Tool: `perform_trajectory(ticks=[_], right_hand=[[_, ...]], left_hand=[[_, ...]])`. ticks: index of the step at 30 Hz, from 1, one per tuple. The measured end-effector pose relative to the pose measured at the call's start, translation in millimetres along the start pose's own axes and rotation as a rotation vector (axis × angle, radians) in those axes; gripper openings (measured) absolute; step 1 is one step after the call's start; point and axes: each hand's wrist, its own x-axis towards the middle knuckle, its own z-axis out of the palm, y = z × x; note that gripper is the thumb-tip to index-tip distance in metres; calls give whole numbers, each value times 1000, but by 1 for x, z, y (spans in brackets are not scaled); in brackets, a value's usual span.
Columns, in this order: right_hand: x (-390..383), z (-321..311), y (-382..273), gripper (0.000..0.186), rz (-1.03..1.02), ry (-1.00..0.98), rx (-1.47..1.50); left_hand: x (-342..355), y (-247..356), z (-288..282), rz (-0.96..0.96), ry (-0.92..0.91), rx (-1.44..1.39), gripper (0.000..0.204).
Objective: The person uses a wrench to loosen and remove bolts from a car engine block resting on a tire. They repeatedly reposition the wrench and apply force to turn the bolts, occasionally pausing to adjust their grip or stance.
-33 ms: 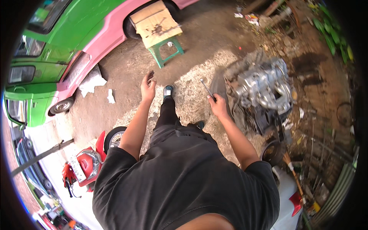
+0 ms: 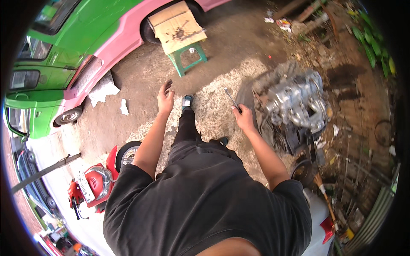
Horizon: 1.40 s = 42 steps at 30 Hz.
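Observation:
My left hand [image 2: 165, 97] is held out over the ground with nothing in it, its fingers stretched and the thumb apart. Dark smudges show on its fingers. In my right hand [image 2: 243, 117] is a slim metal wrench [image 2: 231, 97], its small head pointing forward and a little left; the gripped end is hidden. To the right of that hand a silver metal engine [image 2: 297, 100] lies on a dark, crumpled cloth [image 2: 267, 83], apart from my fingers.
Ahead stands a green stool [image 2: 188, 57] topped with stained cardboard [image 2: 176, 26], beside a green and pink van [image 2: 106, 47]. A red motorcycle [image 2: 99, 183] is at the left behind me. Scrap and rods [image 2: 358, 170] lie along the right, with a broom [image 2: 325, 194].
The stool, van and engine sit slightly farther right in the picture. Both hands keep the same pose, and the wrench stays in my right hand.

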Motion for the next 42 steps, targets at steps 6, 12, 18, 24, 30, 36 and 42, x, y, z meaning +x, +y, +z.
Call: perform_trajectory(ticks=[6,12,18,24,30,36,42], right_hand=[[145,71,-47,41,-19,-86,-125],[281,165,-70,42,127,-238,-42],[401,269,-65,24,259,-260,122],[493,349,-49,16,233,-152,185],[536,378,-61,20,142,-71,-49],[569,399,-78,30,85,-188,-385],[577,404,-77,32,55,-294,-585]], left_hand=[[109,-43,-38,-51,53,4,50],[221,-83,-51,-184,-32,69,51],[296,-121,-66,-196,-131,110,49],[344,-172,-70,-264,-136,127,47],[374,-201,-61,-293,-130,87,48],[390,-211,-63,-297,-161,78,49],[390,-215,-73,-342,-106,14,48]])
